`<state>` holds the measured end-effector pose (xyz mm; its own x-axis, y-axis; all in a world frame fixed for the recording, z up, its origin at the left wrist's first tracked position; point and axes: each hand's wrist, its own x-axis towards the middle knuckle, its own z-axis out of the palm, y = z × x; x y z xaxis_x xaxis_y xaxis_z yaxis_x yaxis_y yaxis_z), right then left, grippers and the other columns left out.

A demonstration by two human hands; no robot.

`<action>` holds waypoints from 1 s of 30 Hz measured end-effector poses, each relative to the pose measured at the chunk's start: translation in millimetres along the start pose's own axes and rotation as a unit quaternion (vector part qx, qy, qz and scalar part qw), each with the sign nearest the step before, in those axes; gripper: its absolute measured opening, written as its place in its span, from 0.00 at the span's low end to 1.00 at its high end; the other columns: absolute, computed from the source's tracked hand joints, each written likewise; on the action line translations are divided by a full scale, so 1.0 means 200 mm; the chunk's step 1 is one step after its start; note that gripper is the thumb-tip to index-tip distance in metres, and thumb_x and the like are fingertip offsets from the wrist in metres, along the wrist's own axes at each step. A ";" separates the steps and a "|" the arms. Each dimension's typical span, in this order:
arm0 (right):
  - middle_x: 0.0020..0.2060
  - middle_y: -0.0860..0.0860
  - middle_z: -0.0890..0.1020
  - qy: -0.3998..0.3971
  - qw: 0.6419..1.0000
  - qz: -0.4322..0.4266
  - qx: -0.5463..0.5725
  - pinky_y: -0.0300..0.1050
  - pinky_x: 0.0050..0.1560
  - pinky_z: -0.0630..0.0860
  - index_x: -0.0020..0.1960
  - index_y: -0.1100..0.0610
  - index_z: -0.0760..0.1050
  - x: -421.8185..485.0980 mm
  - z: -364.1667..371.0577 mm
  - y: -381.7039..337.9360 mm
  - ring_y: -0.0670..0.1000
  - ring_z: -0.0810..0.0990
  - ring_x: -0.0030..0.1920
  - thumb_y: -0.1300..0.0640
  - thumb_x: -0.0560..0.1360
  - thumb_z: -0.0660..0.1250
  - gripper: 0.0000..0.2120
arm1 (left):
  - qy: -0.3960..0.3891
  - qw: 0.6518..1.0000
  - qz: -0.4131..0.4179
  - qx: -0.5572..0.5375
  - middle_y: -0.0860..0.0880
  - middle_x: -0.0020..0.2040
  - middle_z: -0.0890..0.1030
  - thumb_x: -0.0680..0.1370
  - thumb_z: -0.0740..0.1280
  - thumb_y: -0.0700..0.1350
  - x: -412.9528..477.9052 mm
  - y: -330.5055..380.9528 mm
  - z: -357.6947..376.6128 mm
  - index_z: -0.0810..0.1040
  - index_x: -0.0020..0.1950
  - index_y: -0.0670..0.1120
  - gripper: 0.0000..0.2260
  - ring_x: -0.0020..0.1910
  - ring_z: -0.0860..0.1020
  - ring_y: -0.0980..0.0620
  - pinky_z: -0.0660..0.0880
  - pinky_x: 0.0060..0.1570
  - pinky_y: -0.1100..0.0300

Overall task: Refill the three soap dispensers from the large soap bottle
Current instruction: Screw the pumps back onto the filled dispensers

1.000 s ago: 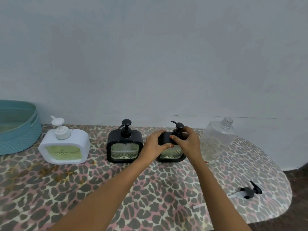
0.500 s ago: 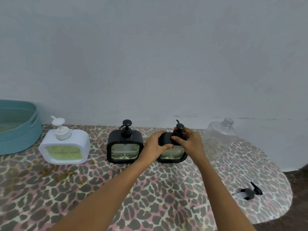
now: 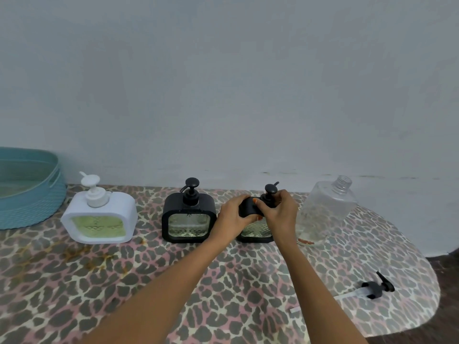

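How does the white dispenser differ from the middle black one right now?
The white dispenser has a white frame and white pump; the middle black dispenser has a black frame and black pump. The white one's window shows clearly yellow-green liquid; the black one's window looks paler and greyer. The white one stands further left, near the teal basket. Both stand upright with pumps fitted, untouched by either hand.

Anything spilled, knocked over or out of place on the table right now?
No spill shows. The clear plastic large bottle stands uncapped and looks nearly empty; its black pump head lies loose near the table's right edge. The left hand and right hand grip the right-hand black dispenser, which stands upright.
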<state>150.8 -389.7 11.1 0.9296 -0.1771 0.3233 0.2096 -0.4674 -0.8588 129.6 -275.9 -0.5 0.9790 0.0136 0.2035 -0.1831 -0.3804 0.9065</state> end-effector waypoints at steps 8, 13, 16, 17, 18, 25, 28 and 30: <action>0.43 0.57 0.78 0.051 0.999 0.012 -0.002 0.51 0.47 0.76 0.44 0.56 0.70 -0.03 0.07 0.02 0.57 0.77 0.46 0.56 0.68 0.74 0.13 | 0.007 1.000 0.007 -0.011 0.45 0.54 0.79 0.71 0.72 0.43 0.00 -0.02 0.01 0.75 0.57 0.43 0.17 0.51 0.75 0.53 0.68 0.45 0.75; 0.44 0.57 0.78 0.045 0.999 0.021 -0.011 0.50 0.49 0.76 0.44 0.56 0.70 -0.01 0.06 0.02 0.56 0.77 0.47 0.56 0.68 0.74 0.13 | 0.006 1.000 0.011 -0.006 0.46 0.54 0.79 0.71 0.71 0.43 0.01 -0.02 0.01 0.75 0.57 0.43 0.16 0.50 0.74 0.56 0.68 0.44 0.76; 0.45 0.55 0.77 0.045 0.999 0.016 -0.017 0.46 0.48 0.75 0.46 0.57 0.71 -0.03 0.06 0.01 0.54 0.76 0.47 0.57 0.69 0.73 0.13 | 0.004 1.000 0.007 -0.006 0.46 0.55 0.79 0.71 0.71 0.44 0.01 -0.02 0.02 0.75 0.58 0.44 0.17 0.52 0.75 0.53 0.68 0.48 0.68; 0.45 0.53 0.75 0.046 0.999 0.010 -0.022 0.43 0.47 0.73 0.47 0.59 0.71 -0.04 0.06 0.00 0.53 0.75 0.47 0.57 0.69 0.73 0.12 | 0.002 1.000 0.003 -0.006 0.46 0.55 0.79 0.71 0.71 0.44 0.01 -0.02 0.02 0.75 0.58 0.44 0.17 0.52 0.75 0.53 0.68 0.50 0.66; 0.45 0.52 0.73 0.045 0.999 0.002 -0.030 0.41 0.46 0.71 0.48 0.60 0.72 -0.05 0.05 0.00 0.53 0.74 0.47 0.58 0.70 0.72 0.12 | -0.001 1.000 0.000 -0.007 0.46 0.55 0.78 0.72 0.71 0.44 0.01 -0.02 0.02 0.74 0.58 0.44 0.17 0.53 0.75 0.52 0.69 0.51 0.65; 0.49 0.55 0.77 -0.020 0.997 -0.011 -0.068 0.33 0.46 0.66 0.56 0.62 0.75 -0.03 -0.03 0.00 0.47 0.73 0.47 0.60 0.72 0.69 0.14 | -0.008 0.999 -0.033 0.015 0.46 0.62 0.73 0.74 0.68 0.46 -0.01 0.01 0.02 0.68 0.65 0.45 0.21 0.61 0.72 0.49 0.69 0.61 0.58; 0.50 0.54 0.77 -0.010 0.997 -0.014 -0.069 0.33 0.48 0.67 0.58 0.62 0.75 -0.08 -0.07 -0.02 0.47 0.73 0.47 0.63 0.73 0.68 0.14 | -0.011 0.999 -0.030 0.027 0.48 0.69 0.67 0.75 0.66 0.46 -0.07 0.02 -0.02 0.62 0.70 0.45 0.25 0.67 0.67 0.50 0.64 0.64 0.60; 0.50 0.57 0.79 0.019 0.998 -0.006 -0.065 0.36 0.48 0.69 0.56 0.63 0.75 -0.12 -0.07 -0.03 0.49 0.76 0.47 0.65 0.73 0.67 0.12 | -0.024 0.999 -0.019 0.036 0.48 0.70 0.66 0.76 0.65 0.46 -0.11 0.03 -0.07 0.62 0.71 0.46 0.25 0.68 0.66 0.50 0.64 0.65 0.60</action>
<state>123.7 -395.9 14.0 0.9147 -0.2012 0.3504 0.1779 -0.5782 -0.7963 105.2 -265.7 5.3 0.9886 -0.0138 0.1501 -0.1404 -0.4463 0.8838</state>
